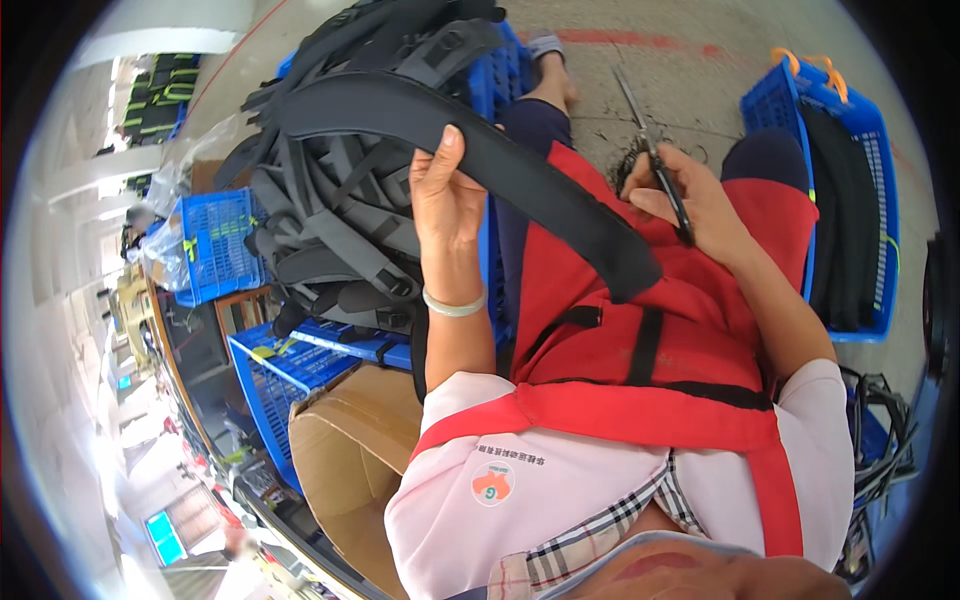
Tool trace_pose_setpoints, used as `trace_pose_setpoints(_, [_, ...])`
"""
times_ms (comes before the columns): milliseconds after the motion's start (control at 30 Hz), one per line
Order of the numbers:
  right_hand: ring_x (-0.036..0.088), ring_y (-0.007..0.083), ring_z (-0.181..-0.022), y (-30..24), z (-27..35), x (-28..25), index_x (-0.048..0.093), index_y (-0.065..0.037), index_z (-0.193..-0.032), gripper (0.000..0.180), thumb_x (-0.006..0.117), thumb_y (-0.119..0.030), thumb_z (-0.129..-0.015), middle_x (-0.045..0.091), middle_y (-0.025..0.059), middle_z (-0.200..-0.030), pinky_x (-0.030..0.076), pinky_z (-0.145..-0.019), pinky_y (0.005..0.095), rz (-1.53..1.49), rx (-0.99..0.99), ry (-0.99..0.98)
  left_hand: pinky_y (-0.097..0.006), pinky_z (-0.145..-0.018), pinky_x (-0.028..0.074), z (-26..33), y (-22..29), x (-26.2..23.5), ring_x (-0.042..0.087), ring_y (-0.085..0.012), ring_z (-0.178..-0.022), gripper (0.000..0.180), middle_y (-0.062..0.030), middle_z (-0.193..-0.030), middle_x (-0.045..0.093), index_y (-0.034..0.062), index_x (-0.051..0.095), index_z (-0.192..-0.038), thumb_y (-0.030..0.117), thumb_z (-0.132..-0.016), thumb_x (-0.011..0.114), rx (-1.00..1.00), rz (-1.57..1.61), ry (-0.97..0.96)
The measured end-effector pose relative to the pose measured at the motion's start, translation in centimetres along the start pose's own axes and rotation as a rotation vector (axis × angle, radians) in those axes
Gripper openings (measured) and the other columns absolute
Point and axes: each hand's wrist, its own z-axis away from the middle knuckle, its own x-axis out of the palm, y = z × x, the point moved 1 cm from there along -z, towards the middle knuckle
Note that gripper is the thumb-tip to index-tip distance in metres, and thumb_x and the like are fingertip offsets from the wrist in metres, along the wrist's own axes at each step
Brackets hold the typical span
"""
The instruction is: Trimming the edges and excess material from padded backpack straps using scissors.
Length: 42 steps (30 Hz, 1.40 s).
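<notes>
My left hand point(448, 195) grips a long, curved, padded black strap point(545, 190), thumb on top and fingers behind it. The strap's rounded end hangs over the red apron point(590, 345) on my lap. Its other end reaches the pile of black and grey straps point(335, 235) on my left. In my right hand point(695, 205) is a pair of scissors point(632, 105), seen nearly edge-on, dark handle in my fingers and the long thin blade pointing away from me. The blade stands apart from the strap. My fingers partly hide the handle.
Blue crates point(502, 85) stand beneath and beside the pile. To my right, a blue basket point(870, 325) holds more black padded pieces point(845, 220). Dark thread scraps point(630, 160) lie on the floor between my legs. An open cardboard box point(365, 425) is by my left elbow.
</notes>
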Motion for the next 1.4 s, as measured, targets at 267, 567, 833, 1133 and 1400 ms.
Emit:
trace_pose_setpoints(267, [0.053, 0.0074, -0.076, 1.4, -0.5, -0.7, 0.053, -0.002, -0.097, 0.03, 0.073, -0.021, -0.084, 0.056, -0.0007, -0.083, 0.043, -0.068, 0.0222, -0.1, 0.004, -0.121, -0.04, -0.083, 0.055, -0.1, -5.4, 1.3, 0.066, -0.0249, -0.091, 0.013, -0.0106, -0.096, 0.066, 0.0048, 0.061, -0.102, 0.013, -0.092, 0.061, -0.128, 0.033, 0.018])
trace_pose_setpoints(567, [0.038, 0.0082, -0.07, 1.1, 0.9, -0.4, 0.05, -0.002, -0.092, 0.035, 0.077, -0.016, -0.076, 0.043, -0.0008, -0.075, 0.034, -0.06, 0.0242, 0.297, 0.095, -0.153, -0.034, -0.09, 0.049, -0.9, -3.8, 0.9, 0.061, -0.0196, -0.098, 0.031, -0.0067, -0.106, 0.063, 0.0061, 0.057, -0.115, 0.01, -0.086, 0.067, -0.103, 0.098, 0.011])
trace_pose_setpoints(833, [0.038, 0.0096, -0.069, 1.4, 0.7, -0.1, 0.049, -0.002, -0.094, 0.038, 0.078, -0.022, -0.077, 0.043, 0.0016, -0.075, 0.036, -0.061, 0.0264, 0.347, 0.076, -0.092, -0.036, -0.087, 0.051, -1.7, -2.9, 1.0, 0.061, -0.0196, -0.094, 0.027, -0.0106, -0.105, 0.063, 0.0045, 0.061, -0.107, 0.008, -0.082, 0.071, -0.091, 0.071, -0.055])
trace_pose_setpoints(1133, [0.049, 0.0187, -0.079, 0.0, -0.2, -0.1, 0.045, -0.001, -0.12, 0.066, 0.081, -0.028, -0.071, 0.054, 0.0093, -0.091, 0.043, -0.073, 0.0309, 0.516, -0.059, -0.028, -0.035, -0.085, 0.051, -1.4, -4.2, 1.2, 0.061, -0.0209, -0.093, 0.027, -0.0103, -0.103, 0.062, 0.0031, 0.06, -0.106, 0.007, -0.082, 0.072, -0.122, 0.06, -0.123])
trace_pose_setpoints(1400, [0.057, 0.0293, -0.089, -1.0, -0.6, 0.3, 0.044, -0.002, -0.12, 0.07, 0.083, -0.025, -0.066, 0.059, 0.0167, -0.1, 0.045, -0.082, 0.0361, 0.566, -0.101, -0.033, -0.036, -0.088, 0.051, -0.9, -4.8, 2.2, 0.062, -0.0219, -0.095, 0.025, -0.0093, -0.102, 0.064, 0.0034, 0.061, -0.106, 0.005, -0.082, 0.07, -0.148, 0.08, -0.157])
